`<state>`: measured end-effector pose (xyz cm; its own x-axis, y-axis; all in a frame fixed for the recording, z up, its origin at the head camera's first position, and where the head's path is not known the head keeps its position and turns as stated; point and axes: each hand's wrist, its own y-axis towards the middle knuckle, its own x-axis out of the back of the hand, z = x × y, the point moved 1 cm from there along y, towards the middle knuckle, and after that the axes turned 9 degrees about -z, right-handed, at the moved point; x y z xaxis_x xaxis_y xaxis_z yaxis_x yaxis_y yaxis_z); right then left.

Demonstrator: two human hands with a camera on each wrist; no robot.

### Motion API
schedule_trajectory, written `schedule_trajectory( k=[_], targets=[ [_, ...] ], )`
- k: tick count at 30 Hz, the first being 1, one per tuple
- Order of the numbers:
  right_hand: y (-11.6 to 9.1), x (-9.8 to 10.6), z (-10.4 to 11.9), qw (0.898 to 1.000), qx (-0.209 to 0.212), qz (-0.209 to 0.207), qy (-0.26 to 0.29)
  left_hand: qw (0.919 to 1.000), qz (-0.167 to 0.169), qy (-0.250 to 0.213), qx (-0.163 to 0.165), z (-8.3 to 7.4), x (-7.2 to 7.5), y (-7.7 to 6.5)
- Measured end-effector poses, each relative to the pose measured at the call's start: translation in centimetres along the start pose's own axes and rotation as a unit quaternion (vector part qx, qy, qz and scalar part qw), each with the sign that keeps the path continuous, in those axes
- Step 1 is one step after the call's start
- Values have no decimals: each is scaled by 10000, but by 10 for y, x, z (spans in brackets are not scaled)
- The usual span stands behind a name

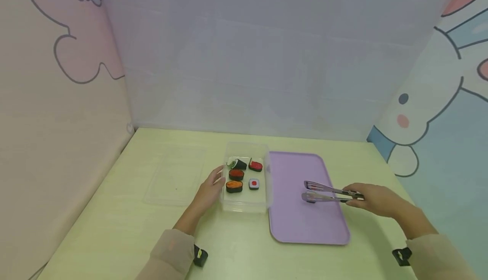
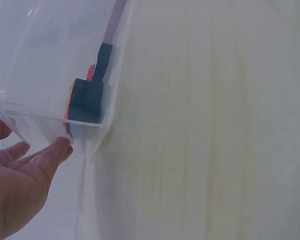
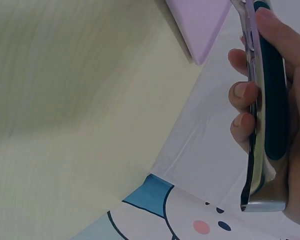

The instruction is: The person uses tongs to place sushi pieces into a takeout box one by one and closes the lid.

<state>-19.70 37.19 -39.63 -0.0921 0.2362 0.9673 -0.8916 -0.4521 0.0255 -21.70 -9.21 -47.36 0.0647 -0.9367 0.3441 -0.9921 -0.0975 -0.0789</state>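
Observation:
My left hand (image 1: 209,189) rests with its fingers against the left wall of a clear plastic box (image 1: 248,206). Inside the box lie an orange-topped sushi (image 1: 234,187), a red-topped one (image 1: 236,174), a hand roll (image 1: 239,164), another red-topped sushi (image 1: 256,166) and a white roll with a red centre (image 1: 253,184). My right hand (image 1: 375,199) grips metal tongs (image 1: 324,198) by their dark handles. Their arms stand apart over a purple tray (image 1: 297,225). A small dark piece (image 1: 311,201) shows under the near tip, mostly hidden.
Left of the box, a clear lid (image 1: 175,178) lies flat on the pale yellow table (image 1: 114,229). The tray stands against the box's right side. A grey-white wall covering (image 1: 248,81) rises behind the table, with cartoon-printed sheets (image 1: 431,102) at both sides.

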Motion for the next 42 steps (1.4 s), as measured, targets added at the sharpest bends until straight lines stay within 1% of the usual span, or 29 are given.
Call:
schedule_trajectory(
  k=[3,6,12,15,18,23,27,33,38,42],
  targets=[
    [0,-6,-3,9999,92,-2,-58,10000,-11,-42,10,1,1,0],
    [1,-10,-6,9996,210,-84,-161,9999,2,-116,-58,1,2,-1],
    [7,-8,0,9986,385,-339,-127,9998,5,-132,-136,0,3,-1],
    [12,-3,7,9984,357,-421,-116,9998,7,-126,-141,-1,4,-1],
    [19,3,16,9976,423,-521,-173,9998,10,-129,-168,-1,4,-1],
    [32,13,31,9951,652,-711,-206,9997,0,-148,-178,-1,4,-1],
    [44,16,46,9944,807,-676,6,9998,-15,-125,-137,-2,5,-2],
    [59,7,69,9915,1077,-663,298,10000,-30,-15,-60,-4,3,-3],
    [67,-5,82,9905,1215,-557,317,9998,-23,-104,-169,-3,2,-5],
    [72,-12,90,9882,1396,-594,229,9997,-51,-135,-178,-2,0,-4]
  ],
)
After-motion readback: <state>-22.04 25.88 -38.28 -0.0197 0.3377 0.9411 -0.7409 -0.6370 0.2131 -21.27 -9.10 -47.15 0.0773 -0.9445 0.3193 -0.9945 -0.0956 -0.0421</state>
